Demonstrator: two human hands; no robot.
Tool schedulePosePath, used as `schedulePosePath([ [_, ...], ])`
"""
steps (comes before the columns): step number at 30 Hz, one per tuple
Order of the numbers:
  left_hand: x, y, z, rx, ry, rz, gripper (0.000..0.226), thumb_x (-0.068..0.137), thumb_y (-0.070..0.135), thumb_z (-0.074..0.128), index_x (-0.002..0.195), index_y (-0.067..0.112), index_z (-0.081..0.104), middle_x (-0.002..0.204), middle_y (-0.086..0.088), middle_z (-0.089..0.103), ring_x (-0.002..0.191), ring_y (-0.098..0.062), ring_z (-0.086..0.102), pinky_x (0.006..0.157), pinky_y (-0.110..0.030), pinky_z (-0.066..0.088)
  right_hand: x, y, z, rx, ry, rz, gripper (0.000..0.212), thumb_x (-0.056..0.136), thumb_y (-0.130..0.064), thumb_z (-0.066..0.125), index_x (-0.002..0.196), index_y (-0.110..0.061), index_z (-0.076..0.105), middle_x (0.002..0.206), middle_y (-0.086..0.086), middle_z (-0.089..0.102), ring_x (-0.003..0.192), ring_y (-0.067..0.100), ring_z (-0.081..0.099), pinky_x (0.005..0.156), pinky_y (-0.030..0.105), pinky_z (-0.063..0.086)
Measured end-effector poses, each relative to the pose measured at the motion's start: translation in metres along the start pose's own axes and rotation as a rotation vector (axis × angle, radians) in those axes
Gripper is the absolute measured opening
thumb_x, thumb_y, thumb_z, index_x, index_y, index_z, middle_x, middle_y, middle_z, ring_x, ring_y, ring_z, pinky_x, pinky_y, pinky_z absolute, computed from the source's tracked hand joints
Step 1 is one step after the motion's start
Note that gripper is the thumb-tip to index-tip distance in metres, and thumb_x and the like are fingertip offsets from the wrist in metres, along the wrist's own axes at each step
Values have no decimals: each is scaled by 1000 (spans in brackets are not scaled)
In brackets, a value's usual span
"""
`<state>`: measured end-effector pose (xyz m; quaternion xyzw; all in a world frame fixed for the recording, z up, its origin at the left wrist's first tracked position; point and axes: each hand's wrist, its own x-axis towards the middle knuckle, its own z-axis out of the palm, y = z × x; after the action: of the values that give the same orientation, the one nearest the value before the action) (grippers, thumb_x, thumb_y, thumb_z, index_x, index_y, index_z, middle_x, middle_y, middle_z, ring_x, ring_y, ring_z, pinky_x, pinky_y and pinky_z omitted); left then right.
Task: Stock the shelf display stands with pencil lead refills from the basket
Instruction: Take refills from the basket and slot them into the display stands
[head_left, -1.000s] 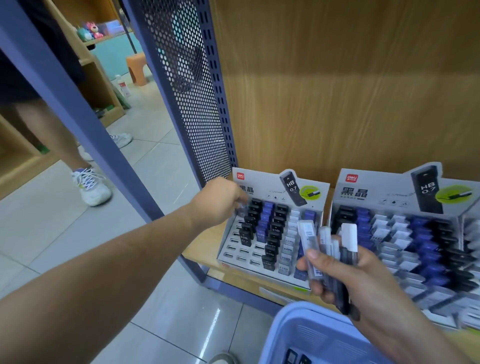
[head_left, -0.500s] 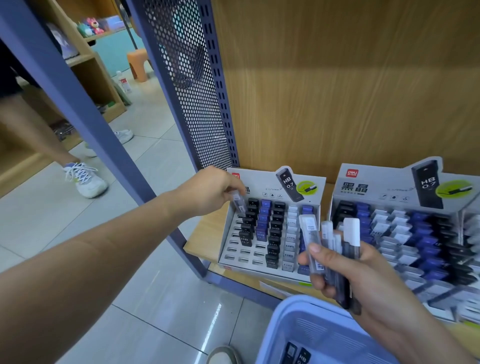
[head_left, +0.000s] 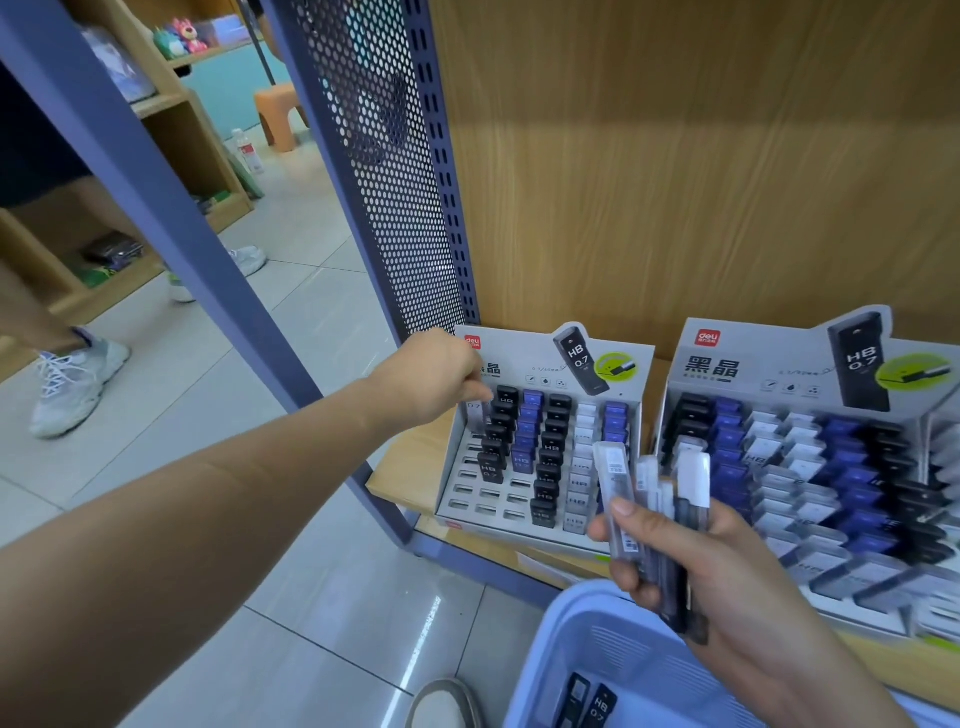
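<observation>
The left hand (head_left: 431, 376) shows only its back; its fingertips are hidden, and whether they pinch the clear lead case (head_left: 472, 415) under them cannot be told. The right hand (head_left: 727, 571) and its bundle of clear lead cases (head_left: 615, 483) cover the near right corner of the left grey cardboard display stand (head_left: 519, 364). The pale blue plastic basket (head_left: 613, 644) runs off the bottom edge.

Tiled floor (head_left: 311, 597) — wood back panel (head_left: 701, 156).

Two display stands (head_left: 540, 441) on the shelf (head_left: 410, 467), basket (head_left: 623, 654) in front.
</observation>
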<state>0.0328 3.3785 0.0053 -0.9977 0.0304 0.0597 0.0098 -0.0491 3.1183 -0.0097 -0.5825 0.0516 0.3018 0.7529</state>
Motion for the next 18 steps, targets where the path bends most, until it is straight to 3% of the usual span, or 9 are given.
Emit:
schedulePosePath([
  [4,2,3,3,-52,63,-16,36,91,44,55,96,12,71,87,-3,70,80,-18,57,69,-27,42,-1,2,-1,8,-13,9,40,74,-17,68,101,13,61,77,16,71,47,17,51,39,21,37],
  [7,0,0,3,-111,68,-23,32,90,41,59,93,12,73,80,-1,69,72,-13,54,64,-24,37,-2,1,-2,13,-7,9,40,73,-17,69,101,11,62,80,16,72,47,17,51,39,21,37],
  [10,-2,-4,2,-173,38,-1,27,89,36,62,91,12,74,77,0,69,72,-13,58,65,-24,42,-3,0,-4,23,-1,11,36,75,-17,68,100,9,63,78,15,72,46,17,50,38,20,37],
  [14,-3,-2,9,-24,-26,71,22,94,26,55,94,12,71,88,0,69,85,-18,60,76,-30,46,-3,0,-5,35,2,13,31,76,-16,68,96,8,65,79,16,72,46,17,50,38,20,37],
  [18,-2,-2,21,78,25,72,17,96,14,49,80,15,53,80,3,54,82,-19,56,68,-27,39,-3,1,-7,38,6,38,30,70,-17,73,90,6,70,75,17,65,52,20,52,39,21,37],
])
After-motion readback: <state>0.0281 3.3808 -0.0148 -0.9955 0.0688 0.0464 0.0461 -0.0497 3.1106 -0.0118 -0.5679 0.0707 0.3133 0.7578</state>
